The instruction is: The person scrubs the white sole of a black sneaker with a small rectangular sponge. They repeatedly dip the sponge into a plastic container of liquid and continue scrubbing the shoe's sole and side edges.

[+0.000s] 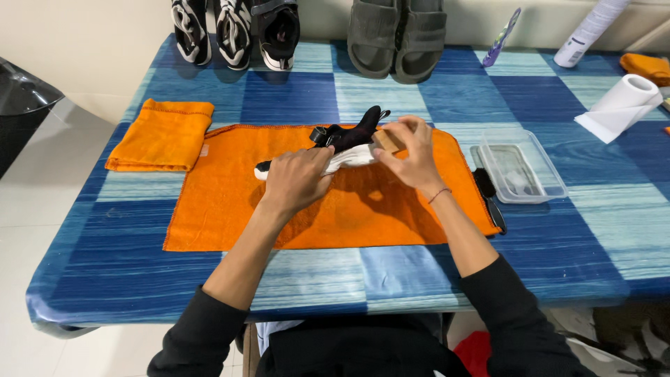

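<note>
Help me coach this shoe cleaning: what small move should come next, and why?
Probably stroke the brush along the shoe: the right hand holds it against the upper, and the left hand pins the shoe on the orange cloth.

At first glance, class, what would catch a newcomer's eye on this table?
The bright orange cloth spread mid-table stands out. On it, the left hand presses down a black-and-white shoe while the right hand holds a small brush against it. Grey sandals line the far edge.
</note>
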